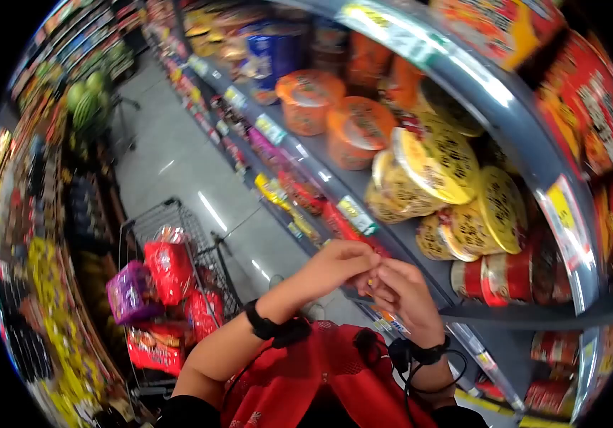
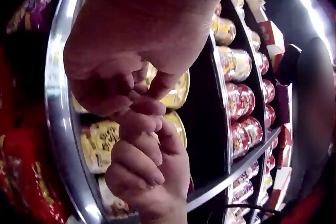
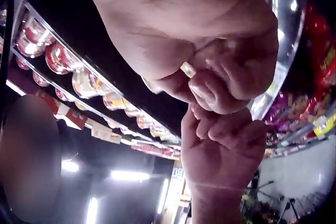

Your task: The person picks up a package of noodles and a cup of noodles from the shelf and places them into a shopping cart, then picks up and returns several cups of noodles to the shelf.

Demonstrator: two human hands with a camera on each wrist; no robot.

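Note:
In the head view my left hand and right hand meet at the fingertips in front of the shelf. The left hand has curled fingers, its thumb and fingertips against the right hand's fingers; no object shows in it. A small pale item with coloured marks is pinched between thumb and finger of the right hand. Most of this item is hidden, and what it is I cannot tell. Beyond the hands are yellow noodle tubs, some tilted, and orange tubs.
At the left stands a shopping cart with red packages and a purple pack. Shelf edges with price labels run diagonally by the hands. Red cans sit at the right. Grey floor lies between the shelves.

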